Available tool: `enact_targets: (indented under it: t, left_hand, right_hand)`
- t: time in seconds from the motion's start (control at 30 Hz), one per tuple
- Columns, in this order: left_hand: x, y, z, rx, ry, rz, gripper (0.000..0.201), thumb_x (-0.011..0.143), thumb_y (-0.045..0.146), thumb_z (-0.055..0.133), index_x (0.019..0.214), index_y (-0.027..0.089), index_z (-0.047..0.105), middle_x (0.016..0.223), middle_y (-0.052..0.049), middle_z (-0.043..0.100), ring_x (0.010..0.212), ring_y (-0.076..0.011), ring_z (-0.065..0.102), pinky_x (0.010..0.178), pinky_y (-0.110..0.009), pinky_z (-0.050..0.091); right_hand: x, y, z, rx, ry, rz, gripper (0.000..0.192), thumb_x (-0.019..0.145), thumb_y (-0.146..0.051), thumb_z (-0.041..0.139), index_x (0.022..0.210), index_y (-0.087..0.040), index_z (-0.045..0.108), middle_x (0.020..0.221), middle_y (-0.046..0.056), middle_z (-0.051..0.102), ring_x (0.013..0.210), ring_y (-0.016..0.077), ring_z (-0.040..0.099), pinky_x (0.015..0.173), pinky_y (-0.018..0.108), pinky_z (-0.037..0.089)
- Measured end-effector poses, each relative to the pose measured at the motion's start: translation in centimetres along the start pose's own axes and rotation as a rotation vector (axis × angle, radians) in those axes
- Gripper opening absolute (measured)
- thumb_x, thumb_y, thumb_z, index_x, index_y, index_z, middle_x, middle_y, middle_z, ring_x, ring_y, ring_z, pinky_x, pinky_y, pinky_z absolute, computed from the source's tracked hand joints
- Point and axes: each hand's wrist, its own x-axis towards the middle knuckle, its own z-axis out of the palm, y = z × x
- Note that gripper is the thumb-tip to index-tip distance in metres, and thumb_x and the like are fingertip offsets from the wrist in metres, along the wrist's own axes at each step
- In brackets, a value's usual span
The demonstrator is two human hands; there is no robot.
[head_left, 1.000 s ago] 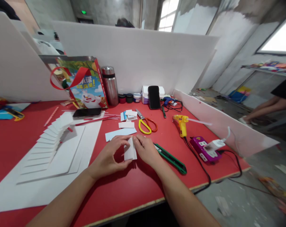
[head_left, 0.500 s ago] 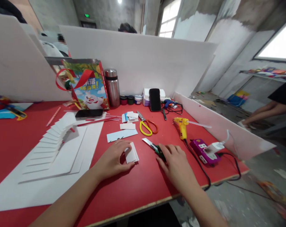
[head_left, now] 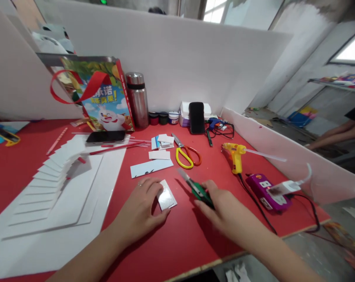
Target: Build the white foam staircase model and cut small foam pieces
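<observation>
Red tabletop (head_left: pixel 171 235), seen from above w/ two bare hands at work near its front edge. Left hand (head_left: pixel 142 205): fingers curled, tips pressing on one small white card piece (head_left: pixel 167 198) lying flat just right of it, centre-front of the tabletop. Right hand (head_left: pixel 224 205): closed around the green handle of one utility knife (head_left: pixel 195 188), blade end pointing up-left, lifted slightly; blade tip near the card but apart from it. Behind the hands: one pale blue paper strip (head_left: pixel 151 167), one pair of scissors (head_left: pixel 186 154) w/ one yellow and one red loop, a few small white offcuts (head_left: pixel 162 143). Right side: one yellow glue gun (head_left: pixel 235 154), one purple power strip (head_left: pixel 267 192) close to the right-front corner, its cable running off the edge. Left side: white sheets w/ one fanned stack of white strips (head_left: pixel 51 172). Back row: one printed gift bag (head_left: pixel 102 98), one steel flask (head_left: pixel 137 100), three small paint pots (head_left: pixel 163 117), two black phones, one flat (head_left: pixel 106 136), one propped upright (head_left: pixel 196 117). Open red surface lies in front of and between the hands.
</observation>
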Motion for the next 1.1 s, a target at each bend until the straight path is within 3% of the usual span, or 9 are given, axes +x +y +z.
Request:
enact_targets:
  t: [0.17,0.43,0.6,0.77,1.0,1.1]
  left_hand:
    - [0.0,0.3,0.2,0.015,0.018,-0.019,0.027,0.086,0.033,0.068,0.104,0.020,0.052,0.123,-0.014,0.060,0.115,-0.0334,0.055,0.095,-0.051,0.051]
    - [-0.1,0.6,0.4,-0.003,0.035,-0.064,0.027,0.084,0.032,0.070,0.100,0.022,0.051,0.121,-0.013,0.059,0.114,-0.0325,0.054,0.094,-0.050,0.049]
    - [0.0,0.7,0.5,-0.011,0.048,-0.080,0.026,0.083,0.031,0.070,0.099,0.023,0.050,0.121,-0.012,0.059,0.114,-0.0320,0.054,0.094,-0.049,0.048]
    - [-0.2,0.8,0.6,-0.002,0.044,-0.088,0.028,0.083,0.031,0.071,0.098,0.022,0.049,0.119,-0.011,0.059,0.112,-0.0311,0.054,0.092,-0.047,0.048]
    - [0.1,0.9,0.6,0.026,0.053,-0.050,0.029,0.083,0.032,0.072,0.100,0.021,0.051,0.114,-0.011,0.061,0.106,-0.0303,0.054,0.088,-0.046,0.048]
    - [0.2,1.0,0.5,0.043,0.059,-0.042,0.028,0.083,0.031,0.071,0.100,0.019,0.053,0.107,-0.011,0.062,0.099,-0.0298,0.054,0.083,-0.045,0.049]
  right_hand:
    - [1.0,-2.0,0.6,0.052,-0.027,-0.173,0.017,0.092,-0.021,0.054,0.108,-0.023,0.060,0.077,0.005,0.072,0.065,0.0204,0.067,0.055,0.027,0.033]
    - [0.6,-3.3,0.4,0.123,-0.175,-0.134,0.025,0.099,-0.020,0.042,0.119,-0.015,0.057,0.090,0.011,0.073,0.080,0.0226,0.070,0.066,0.027,0.039]
    - [0.4,-3.0,1.0,0.116,-0.198,-0.114,0.024,0.100,-0.020,0.042,0.119,-0.015,0.055,0.094,0.012,0.074,0.086,0.0245,0.071,0.068,0.029,0.040]
    - [0.6,-3.8,0.8,-0.019,-0.229,-0.089,0.030,0.099,-0.017,0.042,0.125,-0.012,0.055,0.096,0.015,0.075,0.085,0.0261,0.073,0.065,0.030,0.041]
    - [1.3,-7.2,-0.5,-0.398,-0.388,-0.065,0.077,0.081,-0.005,0.059,0.153,-0.003,0.033,0.092,0.018,0.076,0.081,0.0306,0.075,0.055,0.031,0.043]
    - [1.8,-8.1,-1.0,-0.485,-0.411,-0.114,0.082,0.079,-0.005,0.061,0.154,0.002,0.031,0.081,0.017,0.075,0.076,0.0292,0.075,0.055,0.030,0.046]
